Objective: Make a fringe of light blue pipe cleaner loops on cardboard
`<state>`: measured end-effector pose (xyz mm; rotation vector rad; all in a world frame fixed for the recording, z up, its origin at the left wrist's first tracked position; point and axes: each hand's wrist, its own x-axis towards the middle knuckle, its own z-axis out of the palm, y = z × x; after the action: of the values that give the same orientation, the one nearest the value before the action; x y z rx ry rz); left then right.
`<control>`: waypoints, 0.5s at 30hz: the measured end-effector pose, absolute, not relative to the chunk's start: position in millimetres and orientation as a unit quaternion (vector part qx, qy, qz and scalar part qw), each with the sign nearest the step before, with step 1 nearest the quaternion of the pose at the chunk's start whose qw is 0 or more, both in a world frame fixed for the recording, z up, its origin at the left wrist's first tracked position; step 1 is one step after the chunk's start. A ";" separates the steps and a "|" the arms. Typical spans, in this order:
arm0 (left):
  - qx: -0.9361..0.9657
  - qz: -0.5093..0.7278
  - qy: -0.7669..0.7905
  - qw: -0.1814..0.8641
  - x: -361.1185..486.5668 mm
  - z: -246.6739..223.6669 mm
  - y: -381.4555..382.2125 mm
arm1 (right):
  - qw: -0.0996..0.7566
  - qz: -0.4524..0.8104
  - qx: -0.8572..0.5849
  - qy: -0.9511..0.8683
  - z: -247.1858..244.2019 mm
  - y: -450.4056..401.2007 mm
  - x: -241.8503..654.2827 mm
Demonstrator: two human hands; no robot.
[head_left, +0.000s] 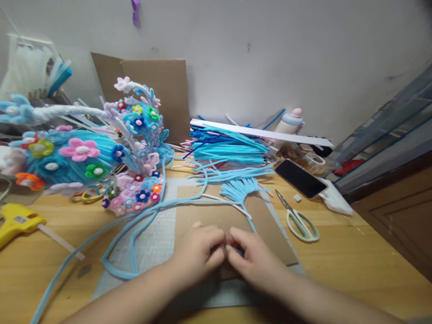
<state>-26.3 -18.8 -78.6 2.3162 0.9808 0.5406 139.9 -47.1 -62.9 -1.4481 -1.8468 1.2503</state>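
My left hand (202,245) and my right hand (251,254) meet over a brown cardboard sheet (192,216), fingertips pinched together. Whatever lies between the fingers is small and mostly hidden. A light blue pipe cleaner (250,220) runs down from a looped, fan-shaped bundle of blue pipe cleaners (238,189) and ends from view behind my right hand. Beyond my left hand, long light blue strands (135,216) curve across the grey cutting mat (151,245) under the cardboard.
Flower-covered pipe cleaner pieces (70,157) stand at left, above a yellow glue gun (20,222). Blue pipe cleaners (229,148) are piled at the back. Scissors (300,222), a phone (300,177) and a bottle (290,123) are on the right.
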 end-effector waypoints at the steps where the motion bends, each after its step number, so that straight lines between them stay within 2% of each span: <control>1: 0.874 0.203 0.353 0.264 -27.3 -78.0 -19.0 | 0.231 0.559 -0.533 -0.591 -62.6 -44.7 140.8; 4: 0.891 0.209 0.329 0.234 -29.8 -75.4 -20.6 | 0.159 0.832 -0.456 -0.273 -62.0 -36.2 146.0; 6: 0.899 0.209 0.316 0.218 -30.8 -73.7 -22.0 | 0.133 0.902 -0.392 -0.121 -62.3 -32.5 149.1; 8: 0.906 0.211 0.308 0.202 -31.2 -72.6 -22.9 | 0.145 0.917 -0.365 -0.075 -62.6 -32.1 149.2; 10: 0.905 0.214 0.309 0.199 -30.4 -72.4 -23.2 | 0.185 0.898 -0.379 -0.123 -62.1 -35.3 146.4; 12: 0.892 0.218 0.329 0.223 -28.6 -73.4 -22.9 | 0.236 0.831 -0.435 -0.253 -61.0 -40.7 142.8; 15: 0.853 0.217 0.365 0.302 -25.3 -76.4 -22.0 | 0.280 0.587 -0.507 -0.566 -58.9 -49.0 140.8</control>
<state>-25.3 -22.0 -76.4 2.2626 0.9680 0.5748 140.8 -49.0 -58.9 -1.3601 -1.5170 1.5728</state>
